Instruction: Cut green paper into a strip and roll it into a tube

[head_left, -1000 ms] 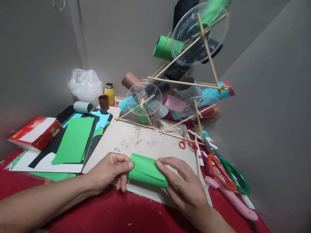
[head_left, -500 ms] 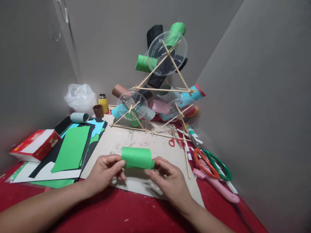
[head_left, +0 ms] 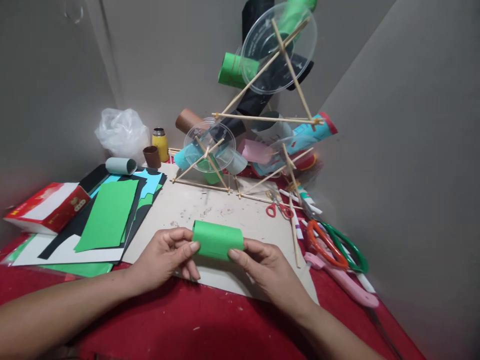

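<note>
Both hands up over the cardboard sheet (head_left: 225, 210), which lies on a red cloth (head_left: 187, 325). Between them, a green paper roll (head_left: 217, 240), lying sideways and lifted just clear of the sheet. Left hand (head_left: 167, 257) pinches the roll's left end, thumb on top, fingertips curled under. Right hand (head_left: 268, 272) grips the right end, thumb pressed on the lower front edge, other fingers behind. Roll looks closed into a tube; the seam cannot be made out from here. Left of the sheet: a stack of paper sheets (head_left: 108, 215), green on top, with black, blue and white beneath, and a red-and-white box (head_left: 47, 207) at the far left. Behind the stack, a small pale roll (head_left: 120, 165), a brown cup (head_left: 152, 156), a yellow bottle (head_left: 160, 144) and a crumpled plastic bag (head_left: 122, 134) against the wall. At the far edge of the sheet stands a stick frame (head_left: 262, 120) carrying clear plastic lids and coloured paper tubes. Right of the sheet: small red scissors (head_left: 279, 209), then larger orange scissors (head_left: 326, 245) and green scissors (head_left: 348, 247) lying side by side, a pink tool (head_left: 345, 282) just nearer.
</note>
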A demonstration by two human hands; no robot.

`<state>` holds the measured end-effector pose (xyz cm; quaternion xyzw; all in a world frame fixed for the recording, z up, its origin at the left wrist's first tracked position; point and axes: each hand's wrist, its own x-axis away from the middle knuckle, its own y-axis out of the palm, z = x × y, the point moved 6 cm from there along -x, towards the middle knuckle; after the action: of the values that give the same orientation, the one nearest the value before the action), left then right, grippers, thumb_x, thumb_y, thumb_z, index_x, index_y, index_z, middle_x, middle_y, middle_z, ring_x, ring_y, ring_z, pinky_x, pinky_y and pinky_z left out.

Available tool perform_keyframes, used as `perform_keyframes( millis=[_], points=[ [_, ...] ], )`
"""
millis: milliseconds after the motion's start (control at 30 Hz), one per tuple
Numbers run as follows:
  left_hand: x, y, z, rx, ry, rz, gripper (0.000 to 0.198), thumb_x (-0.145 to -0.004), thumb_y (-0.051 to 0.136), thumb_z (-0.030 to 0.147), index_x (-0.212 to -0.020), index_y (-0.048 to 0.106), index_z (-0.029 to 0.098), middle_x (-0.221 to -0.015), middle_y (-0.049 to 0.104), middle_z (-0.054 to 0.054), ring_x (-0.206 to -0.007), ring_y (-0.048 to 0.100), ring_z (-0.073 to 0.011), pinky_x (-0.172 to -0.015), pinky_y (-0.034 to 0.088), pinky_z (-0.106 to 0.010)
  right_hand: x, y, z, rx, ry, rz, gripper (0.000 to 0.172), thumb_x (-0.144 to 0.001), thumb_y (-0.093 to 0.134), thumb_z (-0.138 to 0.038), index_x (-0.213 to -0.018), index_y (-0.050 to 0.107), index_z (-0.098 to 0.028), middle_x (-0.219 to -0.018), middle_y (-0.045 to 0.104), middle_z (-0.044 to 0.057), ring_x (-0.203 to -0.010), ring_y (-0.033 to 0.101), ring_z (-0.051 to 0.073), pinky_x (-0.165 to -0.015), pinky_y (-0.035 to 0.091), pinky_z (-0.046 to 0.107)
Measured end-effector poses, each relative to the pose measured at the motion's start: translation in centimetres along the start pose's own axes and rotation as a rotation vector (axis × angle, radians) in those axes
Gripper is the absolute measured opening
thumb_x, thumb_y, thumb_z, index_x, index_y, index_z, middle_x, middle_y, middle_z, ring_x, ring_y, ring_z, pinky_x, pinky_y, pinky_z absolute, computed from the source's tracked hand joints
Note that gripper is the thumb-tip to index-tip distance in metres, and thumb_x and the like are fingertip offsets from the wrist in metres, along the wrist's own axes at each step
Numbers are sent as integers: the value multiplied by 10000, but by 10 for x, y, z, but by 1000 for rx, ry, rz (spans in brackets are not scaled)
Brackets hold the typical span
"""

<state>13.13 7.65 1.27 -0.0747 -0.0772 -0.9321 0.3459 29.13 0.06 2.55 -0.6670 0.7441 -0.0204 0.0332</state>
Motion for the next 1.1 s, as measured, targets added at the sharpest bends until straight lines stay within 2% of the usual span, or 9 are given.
perform_keyframes(
  millis=[167,333,433,567,700,800,900,1000,1100],
  points=[
    [0,1,1,-16,38,9,340,-846,595,487,-868,507,159,-589,707,-53,-472,605,-96,-491,461,-169,1,1,1,-6,32,-5,198,-832,652,-366,-953,752,-246,-795,671,-20,-793,576,160,-747,446,229],
    [2,4,0,14,63,2,374,-825,602,521,-855,529,155,-569,695,-39,-460,591,-82,-482,448,-155,1,0,6,22,99,27,188,-792,688,-389,-870,770,-239,-625,595,-28,-751,578,177,-744,458,244],
    [2,5,-1,48,56,-5,390,-807,616,537,-843,544,155,-551,680,-22,-469,601,-84,-498,461,-159,0,1,5,60,102,25,208,-786,684,-407,-847,769,-227,-631,587,-20,-713,556,172,-720,452,247],
    [1,6,-5,97,24,-44,406,-776,648,537,-870,593,146,-549,666,-9,-486,613,-87,-497,460,-158,-1,2,6,84,102,36,247,-782,674,-428,-719,737,-198,-507,451,-43,-526,410,117,-578,411,230],
    [1,6,-6,105,21,-55,440,-745,660,567,-844,588,144,-514,634,10,-478,607,-88,-484,448,-156,-1,1,14,91,110,54,340,-764,688,-448,-573,645,-169,-478,369,-54,-477,285,88,-469,302,217],
    [0,6,-5,100,18,-44,446,-739,654,582,-814,565,152,-471,599,29,-457,599,-92,-462,428,-154,0,-3,23,103,139,75,363,-749,704,-458,-562,617,-160,-480,366,-52,-485,284,88,-455,245,223],
    [-1,6,-5,100,21,-40,416,-746,657,558,-801,562,156,-470,594,32,-457,598,-95,-459,422,-158,2,-10,30,58,168,132,318,-723,732,-460,-666,664,-155,-507,420,-44,-491,291,87,-460,229,225],
    [-1,6,-9,102,1,-55,370,-767,656,516,-814,572,158,-484,608,24,-459,596,-94,-474,427,-166,2,-13,34,-39,194,178,306,-701,757,-454,-739,691,-158,-526,457,-38,-481,304,85,-448,230,220],
    [-1,7,-11,98,-7,-82,329,-794,643,474,-856,589,156,-528,641,4,-480,601,-93,-499,440,-175,1,-12,36,-201,231,213,291,-670,790,-431,-689,685,-161,-512,450,-42,-463,309,80,-428,234,211]
  ],
)
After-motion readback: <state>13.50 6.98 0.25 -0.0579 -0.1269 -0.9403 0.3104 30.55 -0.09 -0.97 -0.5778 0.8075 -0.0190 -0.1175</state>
